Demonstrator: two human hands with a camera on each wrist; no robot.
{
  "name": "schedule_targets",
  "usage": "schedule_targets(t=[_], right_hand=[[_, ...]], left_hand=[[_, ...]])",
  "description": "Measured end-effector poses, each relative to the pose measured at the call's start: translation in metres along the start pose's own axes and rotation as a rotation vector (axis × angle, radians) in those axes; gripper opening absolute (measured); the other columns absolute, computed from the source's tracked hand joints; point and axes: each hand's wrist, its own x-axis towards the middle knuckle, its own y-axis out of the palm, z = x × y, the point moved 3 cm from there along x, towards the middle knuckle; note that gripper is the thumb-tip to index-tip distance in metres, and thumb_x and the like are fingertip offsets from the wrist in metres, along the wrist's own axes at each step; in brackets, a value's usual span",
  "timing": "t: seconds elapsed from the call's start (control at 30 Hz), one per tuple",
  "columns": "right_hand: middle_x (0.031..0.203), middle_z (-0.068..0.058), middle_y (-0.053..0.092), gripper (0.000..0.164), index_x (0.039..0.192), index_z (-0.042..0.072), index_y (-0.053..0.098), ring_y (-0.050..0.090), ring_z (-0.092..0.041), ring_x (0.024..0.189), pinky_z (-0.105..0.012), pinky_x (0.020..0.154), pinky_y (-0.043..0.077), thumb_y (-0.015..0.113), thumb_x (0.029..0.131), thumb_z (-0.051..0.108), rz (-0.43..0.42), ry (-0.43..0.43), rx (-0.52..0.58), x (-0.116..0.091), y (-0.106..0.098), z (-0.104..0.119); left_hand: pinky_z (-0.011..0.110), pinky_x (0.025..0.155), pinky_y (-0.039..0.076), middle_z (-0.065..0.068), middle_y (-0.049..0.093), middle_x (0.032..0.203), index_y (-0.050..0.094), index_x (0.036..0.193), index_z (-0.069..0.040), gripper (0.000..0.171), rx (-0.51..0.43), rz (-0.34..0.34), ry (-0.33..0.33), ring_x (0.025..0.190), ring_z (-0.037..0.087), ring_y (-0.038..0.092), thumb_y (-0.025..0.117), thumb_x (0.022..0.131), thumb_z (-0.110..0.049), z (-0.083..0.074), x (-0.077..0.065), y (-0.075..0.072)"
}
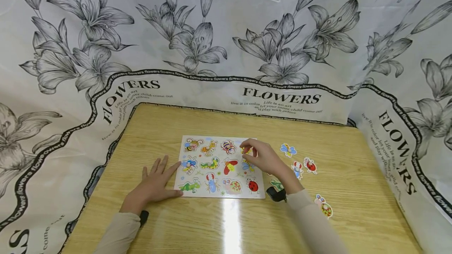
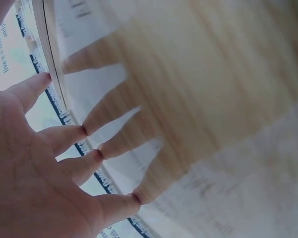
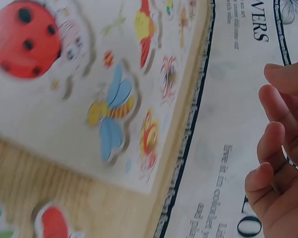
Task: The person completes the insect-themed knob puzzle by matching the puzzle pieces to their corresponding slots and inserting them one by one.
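Note:
A white puzzle board [image 1: 219,172] with rows of bright insect pictures lies flat on the table. My left hand [image 1: 155,183] is spread at its left side, with index fingertip and thumb tip right at the board's edge. In the left wrist view the fingertips [image 2: 131,199] touch the glossy tabletop. Over the board's upper right corner is my right hand [image 1: 265,158], its fingers bent and nothing visible between them. The right wrist view shows those fingers beyond the board's edge, with the blue-winged bee picture [image 3: 111,114] and ladybug picture [image 3: 27,39] at left.
Loose insect pieces lie right of the board: a blue-winged bee [image 1: 288,150], a ladybug [image 1: 310,165], a beetle [image 1: 297,170], a green piece [image 1: 277,184] partly behind the right wrist, and a snail [image 1: 324,206]. A flower-printed cloth [image 1: 212,89] borders the wooden table [image 1: 148,128].

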Motion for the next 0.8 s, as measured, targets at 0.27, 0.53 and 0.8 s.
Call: schedule_targets(t=[0.27, 0.53, 0.8], right_hand=[[0.098, -0.001, 0.066, 0.027, 0.119, 0.009, 0.066, 0.051, -0.020, 0.066, -0.028, 0.046, 0.042, 0.072, 0.092, 0.007, -0.106, 0.105, -0.008, -0.034, -0.023, -0.027], [0.096, -0.003, 0.065, 0.028, 0.118, 0.003, 0.066, 0.050, -0.017, 0.066, -0.026, 0.048, 0.039, 0.073, 0.090, 0.004, -0.195, 0.184, -0.028, -0.065, -0.032, -0.061], [0.092, -0.004, 0.066, 0.030, 0.116, 0.000, 0.066, 0.050, -0.017, 0.066, -0.026, 0.053, 0.040, 0.076, 0.088, 0.004, -0.219, 0.275, -0.030, -0.084, -0.027, -0.089]], left_hand=[[0.080, 0.103, -0.002, 0.025, 0.006, 0.164, 0.030, 0.160, -0.023, 0.102, -0.003, -0.002, -0.002, 0.147, 0.050, 0.002, 0.072, 0.079, -0.068, 0.000, -0.001, -0.001], [0.081, 0.102, -0.002, 0.026, 0.006, 0.163, 0.030, 0.160, -0.021, 0.101, -0.008, 0.001, 0.002, 0.147, 0.051, 0.001, 0.073, 0.079, -0.066, -0.002, -0.001, -0.002], [0.081, 0.102, -0.003, 0.026, 0.006, 0.163, 0.030, 0.160, -0.021, 0.101, -0.014, -0.002, 0.007, 0.147, 0.051, 0.001, 0.073, 0.080, -0.065, -0.002, -0.002, -0.002]])
